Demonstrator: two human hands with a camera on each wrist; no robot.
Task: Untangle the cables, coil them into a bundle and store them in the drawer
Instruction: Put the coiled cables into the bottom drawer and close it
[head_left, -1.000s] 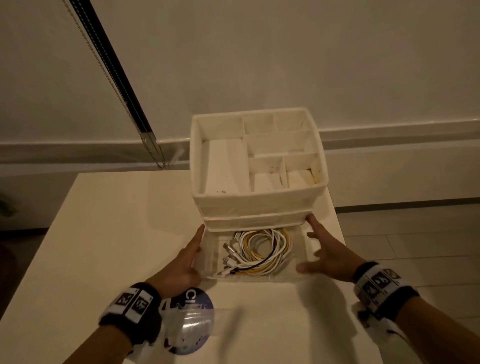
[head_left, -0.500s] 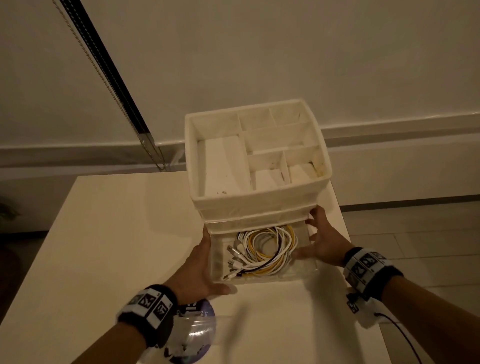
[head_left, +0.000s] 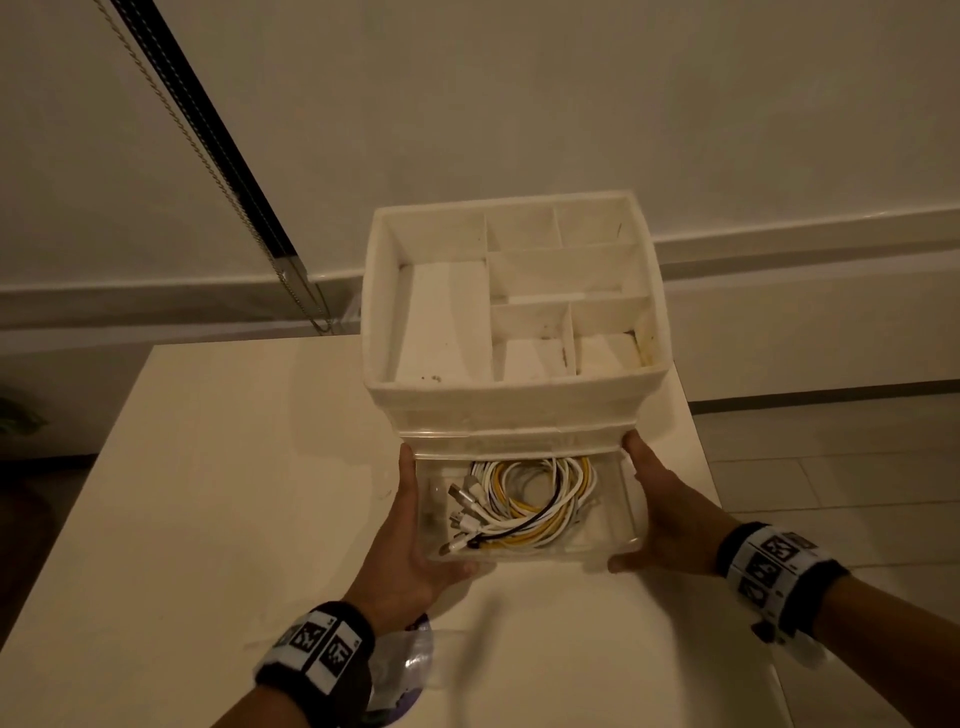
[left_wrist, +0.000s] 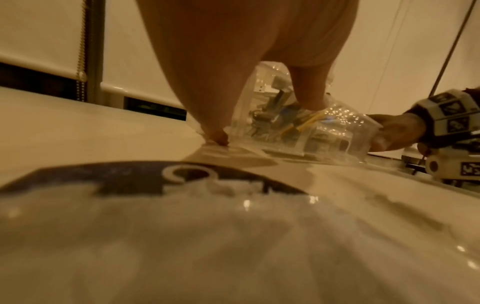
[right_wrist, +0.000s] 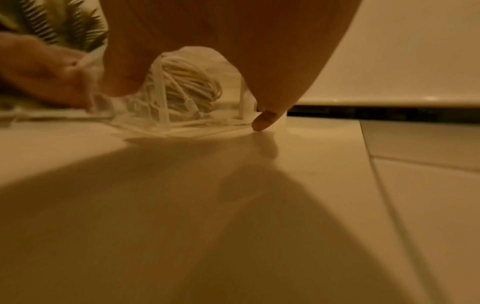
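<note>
A: Head view first. What sits at centre frame?

B: A white desk organiser with open compartments on top, standing on a pale surface. Below it a clear plastic drawer is pulled partway out, and the coiled bundle of white, yellow and black cables lies inside it.

A: And the hands?

B: The left hand lies flat along the drawer's left wall, fingers straight, thumb across the front corner. The right hand mirrors it on the right wall, thumb at the front corner.

A: Left wrist view?

B: The left hand's fingers point down to the surface beside the clear drawer; yellow cable ends show through it. The right hand is at middle right.

A: Right wrist view?

B: The right hand's fingers reach the surface; the cable bundle shows behind the drawer wall, left of centre.
</note>
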